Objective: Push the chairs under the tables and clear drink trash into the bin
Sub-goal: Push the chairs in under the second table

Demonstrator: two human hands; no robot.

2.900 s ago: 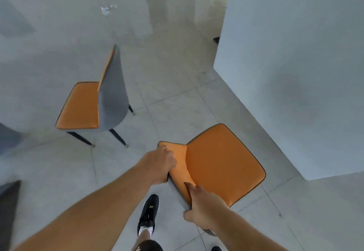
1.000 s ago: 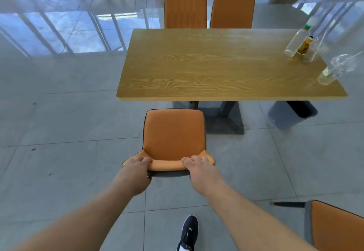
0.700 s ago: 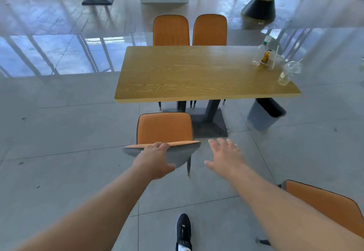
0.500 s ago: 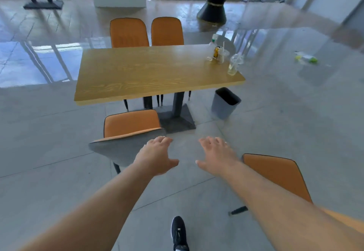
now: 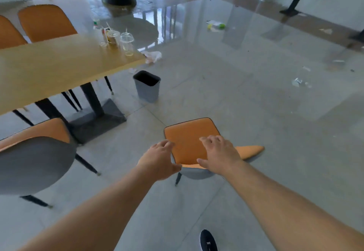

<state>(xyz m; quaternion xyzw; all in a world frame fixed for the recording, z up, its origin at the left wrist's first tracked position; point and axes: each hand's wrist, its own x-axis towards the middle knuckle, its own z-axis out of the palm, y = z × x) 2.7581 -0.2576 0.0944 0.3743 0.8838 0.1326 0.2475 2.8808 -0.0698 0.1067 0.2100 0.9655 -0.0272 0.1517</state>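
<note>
Both hands reach over an orange chair (image 5: pixel 190 140) that stands alone on the floor, well apart from the wooden table (image 5: pixel 59 63). The left hand (image 5: pixel 158 159) hovers at the left end of the backrest with its fingers spread and slightly curled; the right hand (image 5: pixel 218 153) sits over the backrest's top edge, fingers apart, and whether either actually touches the upholstery cannot be told. The chair has a smooth orange padded seat with dark piping, a grey shell behind the backrest and thin black legs. A second chair (image 5: pixel 33 152) of the same make stands at the table's near side, its rounded grey back toward the camera, and two more orange chairs (image 5: pixel 45 22) are tucked in at the far side. The tabletop is pale yellow wood grain on a black pedestal with a flat square foot. Near its right end stand a clear plastic bottle (image 5: pixel 97 33) and two clear lidded cups (image 5: pixel 127 44) with straws. A grey, square-mouthed bin (image 5: pixel 147 86) stands on the floor just beyond that table end. The floor is glossy grey tile, reflecting windows, strewn with crumpled paper (image 5: pixel 152 56) and a fallen bottle (image 5: pixel 215 25).
</note>
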